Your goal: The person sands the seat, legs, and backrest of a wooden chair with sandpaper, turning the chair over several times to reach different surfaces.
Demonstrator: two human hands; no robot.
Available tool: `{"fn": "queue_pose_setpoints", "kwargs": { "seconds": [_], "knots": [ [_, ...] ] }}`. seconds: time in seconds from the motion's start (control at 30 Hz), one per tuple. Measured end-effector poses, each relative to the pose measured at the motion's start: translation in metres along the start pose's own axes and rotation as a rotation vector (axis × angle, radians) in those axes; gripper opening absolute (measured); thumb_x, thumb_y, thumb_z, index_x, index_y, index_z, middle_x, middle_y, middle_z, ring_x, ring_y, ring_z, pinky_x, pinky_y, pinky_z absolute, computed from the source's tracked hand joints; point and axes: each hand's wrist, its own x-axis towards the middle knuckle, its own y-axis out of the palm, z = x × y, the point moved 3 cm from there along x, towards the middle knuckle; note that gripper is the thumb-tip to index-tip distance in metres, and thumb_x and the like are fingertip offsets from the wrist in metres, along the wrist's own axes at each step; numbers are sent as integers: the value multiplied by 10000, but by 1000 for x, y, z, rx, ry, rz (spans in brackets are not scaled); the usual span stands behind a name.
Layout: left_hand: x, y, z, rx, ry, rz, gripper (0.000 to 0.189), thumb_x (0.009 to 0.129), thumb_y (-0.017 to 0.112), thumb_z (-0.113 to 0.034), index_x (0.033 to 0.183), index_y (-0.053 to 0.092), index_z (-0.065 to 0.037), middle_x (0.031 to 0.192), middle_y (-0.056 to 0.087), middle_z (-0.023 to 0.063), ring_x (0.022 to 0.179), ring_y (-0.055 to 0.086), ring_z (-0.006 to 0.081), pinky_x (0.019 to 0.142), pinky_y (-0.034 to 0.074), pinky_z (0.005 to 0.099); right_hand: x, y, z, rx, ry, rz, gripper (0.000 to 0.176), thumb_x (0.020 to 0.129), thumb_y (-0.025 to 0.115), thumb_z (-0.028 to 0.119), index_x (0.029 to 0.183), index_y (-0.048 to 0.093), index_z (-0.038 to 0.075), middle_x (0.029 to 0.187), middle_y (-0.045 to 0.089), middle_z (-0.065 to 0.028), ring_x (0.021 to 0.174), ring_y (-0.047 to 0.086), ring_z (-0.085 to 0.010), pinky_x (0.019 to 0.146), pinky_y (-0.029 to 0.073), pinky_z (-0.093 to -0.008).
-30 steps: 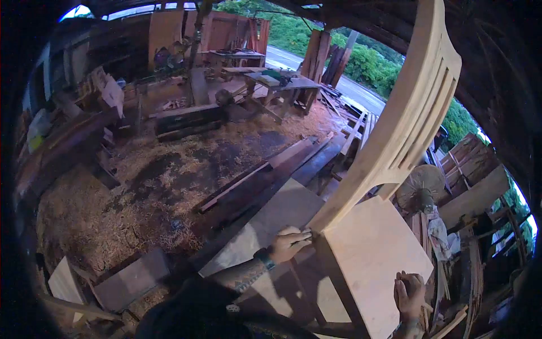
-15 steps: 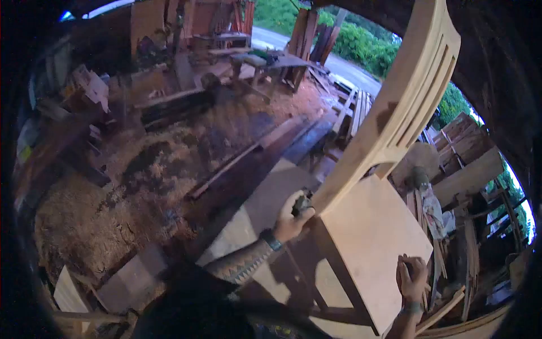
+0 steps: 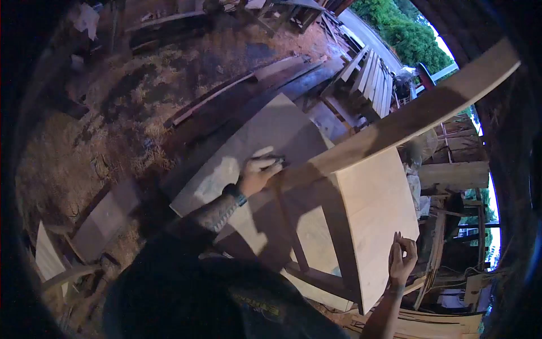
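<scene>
An unpainted wooden chair stands before me, its flat seat [image 3: 375,209] facing up and its curved back [image 3: 418,121] slanting to the upper right. The back is turned edge-on, so its slats are hidden. My left hand [image 3: 258,174], with a dark band on the wrist, is closed around a small dark crumpled piece [image 3: 279,160] near the foot of the back post. Over the seat's right edge, my right hand [image 3: 403,259] has its fingers curled and pressed together; I cannot tell what they hold. Below the seat, the chair's legs and rail [image 3: 322,279] show in shadow.
A broad pale board [image 3: 254,138] lies behind the chair on the left. Long planks [image 3: 367,82] are stacked beyond it, near the road. Scrap wood [image 3: 435,254] crowds the right side. Sawdust and shavings [image 3: 101,152] cover the floor at left.
My view has tilted and shifted, and the chair's back has turned from showing its slats to edge-on. My left hand has moved left and up in view, the right hand slightly left.
</scene>
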Motion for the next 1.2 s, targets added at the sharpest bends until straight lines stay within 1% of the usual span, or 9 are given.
{"fn": "queue_pose_setpoints", "kwargs": {
  "seconds": [0.23,0.37,0.47,0.6,0.8,0.93,1.07,1.13,1.2],
  "knots": [
    [42,-8,-54,42,352,-176,182,986,758,-161,1112,830,-52,1126,758,133,1154,652,225,1008,504,351,-1,0,9,-76,22,-3,75,957,655,-39,1019,697,-45,999,656,-104,970,624,-222,988,517,-400],
    [32,0,-66,-225,106,42,236,1014,733,-207,1173,803,-47,1084,764,160,990,693,188,877,540,326,1,3,18,-27,-4,-20,84,950,650,-47,1019,697,-58,1004,659,-126,970,641,-220,1008,528,-396],
    [9,24,-63,-116,159,63,237,1032,711,-159,1174,760,25,937,733,67,863,667,141,789,534,304,1,4,22,-98,-32,-35,90,961,652,6,998,700,-59,977,663,-121,940,633,-203,935,512,-360],
    [4,28,-57,22,2,47,293,1077,663,-248,1141,729,30,941,734,55,901,634,88,803,528,307,3,4,23,-9,-17,-28,86,947,635,-39,999,697,-69,988,656,-142,979,649,-228,1048,525,-400],
    [23,27,-73,-298,-78,213,379,1104,602,-321,1217,719,21,972,741,95,926,656,110,858,524,296,1,1,22,-39,-58,-29,86,946,640,-38,1002,698,-67,983,657,-146,961,642,-224,989,526,-383],
    [33,43,-140,-273,61,151,330,1108,593,-277,1203,731,7,980,746,101,934,648,83,832,532,291,-1,2,20,-35,-31,-13,82,953,651,-35,1009,701,-67,980,649,-133,969,636,-210,989,520,-373],
    [15,57,-119,0,238,6,285,1106,584,-217,1173,724,22,999,772,116,898,696,137,801,549,317,1,4,20,-4,5,-31,85,954,652,-38,1016,703,-67,975,648,-129,984,637,-212,992,516,-371],
    [-9,63,-75,-218,278,-205,284,1107,590,-220,1165,713,30,991,757,95,878,682,149,810,545,318,2,4,20,-41,-61,-29,86,956,647,-45,1020,701,-66,976,648,-127,987,636,-210,996,515,-372],
    [-42,60,21,-195,-55,-115,294,1109,581,-221,1208,709,25,1089,779,130,959,726,196,884,554,323,-1,1,23,-82,-19,-13,90,948,646,-46,1018,700,-58,989,654,-128,983,636,-221,977,516,-379]
  ]
}}
